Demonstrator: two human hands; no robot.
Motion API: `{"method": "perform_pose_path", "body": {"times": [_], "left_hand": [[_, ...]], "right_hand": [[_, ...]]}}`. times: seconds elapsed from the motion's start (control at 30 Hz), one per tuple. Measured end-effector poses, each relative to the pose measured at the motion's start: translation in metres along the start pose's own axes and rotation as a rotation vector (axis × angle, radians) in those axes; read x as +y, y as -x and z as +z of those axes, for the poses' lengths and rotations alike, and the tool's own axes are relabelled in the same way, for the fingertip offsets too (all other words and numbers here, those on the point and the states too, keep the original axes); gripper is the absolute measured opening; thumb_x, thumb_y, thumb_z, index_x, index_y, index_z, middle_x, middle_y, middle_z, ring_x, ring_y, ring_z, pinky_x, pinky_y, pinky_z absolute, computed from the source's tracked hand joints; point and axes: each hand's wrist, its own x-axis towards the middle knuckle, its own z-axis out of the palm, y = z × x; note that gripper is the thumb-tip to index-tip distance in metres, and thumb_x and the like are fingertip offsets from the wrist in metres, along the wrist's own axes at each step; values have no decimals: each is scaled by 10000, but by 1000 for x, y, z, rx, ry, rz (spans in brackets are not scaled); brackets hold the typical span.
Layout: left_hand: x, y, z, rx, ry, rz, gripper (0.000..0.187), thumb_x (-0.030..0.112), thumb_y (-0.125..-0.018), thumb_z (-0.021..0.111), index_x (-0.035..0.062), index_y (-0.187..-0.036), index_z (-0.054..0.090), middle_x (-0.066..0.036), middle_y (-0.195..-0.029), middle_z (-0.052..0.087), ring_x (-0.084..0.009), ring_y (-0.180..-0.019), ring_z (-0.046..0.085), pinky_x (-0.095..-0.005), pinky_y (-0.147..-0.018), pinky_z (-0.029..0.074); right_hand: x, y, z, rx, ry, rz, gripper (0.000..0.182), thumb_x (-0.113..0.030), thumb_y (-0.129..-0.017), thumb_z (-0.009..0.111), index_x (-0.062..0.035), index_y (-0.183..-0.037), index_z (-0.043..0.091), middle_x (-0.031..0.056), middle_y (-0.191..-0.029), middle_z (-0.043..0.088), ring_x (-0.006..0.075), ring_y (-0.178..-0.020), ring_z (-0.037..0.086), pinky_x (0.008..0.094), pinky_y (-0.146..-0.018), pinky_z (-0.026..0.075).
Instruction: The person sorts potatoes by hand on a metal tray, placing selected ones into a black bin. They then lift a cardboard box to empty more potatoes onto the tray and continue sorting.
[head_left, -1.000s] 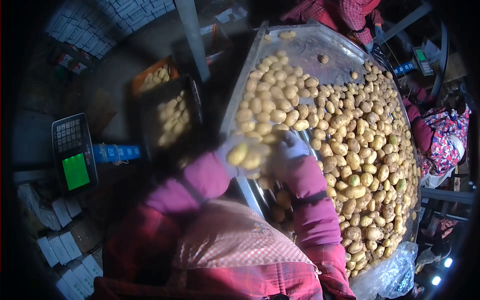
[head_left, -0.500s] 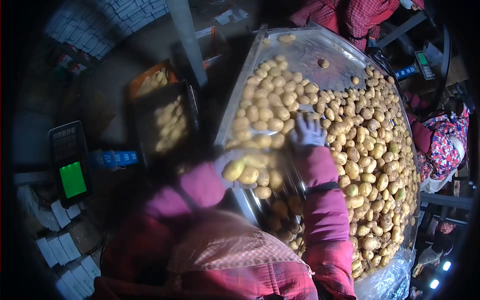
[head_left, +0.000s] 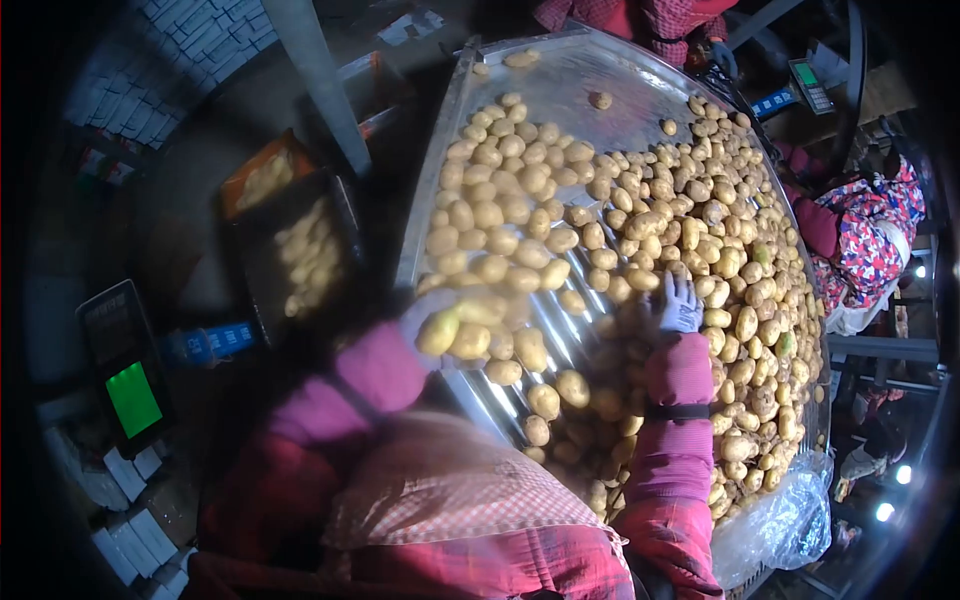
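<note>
My left hand (head_left: 416, 318), gloved and partly blurred, is at the near left edge of a metal sorting table (head_left: 425, 200). It cups a few potatoes (head_left: 437, 332), its fingers mostly hidden beneath and behind them. On the main heap of potatoes (head_left: 735, 265), my right hand (head_left: 680, 306) lies with its gloved fingers stretched out, touching potatoes. Between my hands, loose potatoes (head_left: 544, 400) lie on shiny metal bars (head_left: 507, 398). A paler group of potatoes (head_left: 487, 213) covers the table's left side.
Crates of potatoes (head_left: 310, 258) stand left of the table. A scale display (head_left: 133, 398) glows green at lower left. A metal post (head_left: 318, 80) rises behind the crates. Other people work at the far end (head_left: 680, 25) and right side (head_left: 865, 245). Clear plastic (head_left: 780, 520) hangs at the near right.
My right hand has moved right and nearer to me, from the table's middle onto the main heap, exposing more metal bars. My left hand still cups the potatoes. The view has shifted.
</note>
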Motion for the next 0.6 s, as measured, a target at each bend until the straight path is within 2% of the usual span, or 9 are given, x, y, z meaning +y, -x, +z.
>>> {"method": "perform_pose_path", "body": {"times": [0.1,0.2,0.23,0.27,0.37,0.47,0.53,0.57,0.6], "left_hand": [[-6,3,3,87,21,51,549,357,-797,601,121,-1259,420,29,-1211,547,-115,-1233,395,-296,-1049,248],[6,5,-1,22,1241,-305,639,307,-745,669,132,-1298,400,7,-1276,500,-112,-1233,395,-289,-1050,252],[-8,4,4,21,610,-234,577,278,-804,609,138,-1316,383,-9,-1322,454,-103,-1233,390,-283,-1049,262],[-17,5,6,20,607,-235,577,278,-804,609,138,-1316,383,-9,-1322,454,-103,-1233,390,-283,-1049,262],[-15,8,6,2,694,-57,477,257,-876,505,137,-1320,380,-18,-1335,440,-89,-1219,402,-268,-1045,277],[0,5,5,51,1261,-338,428,225,-912,439,114,-1320,373,-33,-1327,447,-107,-1196,433,-263,-1023,324],[-15,3,4,-20,545,9,427,251,-930,396,82,-1320,360,-51,-1307,459,-145,-1165,468,-291,-979,396],[-15,7,5,-12,1193,-137,430,258,-941,363,64,-1324,346,-56,-1300,461,-168,-1160,474,-316,-957,425],[-14,8,7,-1,1190,-138,430,258,-941,363,64,-1324,346,-56,-1300,461,-168,-1160,474,-316,-957,425]], "right_hand": [[-36,-7,-36,-241,-40,10,741,-510,-800,490,-151,-1399,246,143,-1322,421,361,-1278,308,510,-1054,177],[-60,-11,-39,-322,-56,35,733,-528,-802,483,-193,-1404,233,185,-1332,391,387,-1276,298,509,-1058,172],[-63,-10,-31,-346,-105,24,737,-531,-800,488,-208,-1407,223,199,-1346,364,383,-1278,296,511,-1056,181],[-67,-8,-23,-371,-153,14,741,-534,-797,492,-222,-1409,214,213,-1360,336,379,-1280,295,513,-1053,190],[-81,6,-33,-415,-125,-94,678,-488,-779,545,-334,-1374,257,200,-1401,273,383,-1284,288,528,-1034,232],[-85,18,-27,-435,-207,-225,587,-464,-773,560,-291,-1309,395,171,-1409,274,383,-1284,286,515,-1029,265],[-83,32,-26,-337,-339,-420,536,-451,-782,550,-264,-1275,450,162,-1347,381,357,-1233,382,488,-1015,307],[-77,31,-37,-488,-700,-287,508,-444,-791,537,-220,-1244,491,167,-1254,485,327,-1155,480,437,-1000,351],[-72,27,-28,-288,-574,-310,468,-396,-804,536,-181,-1220,520,157,-1125,572,315,-1037,557,414,-932,413]]}}
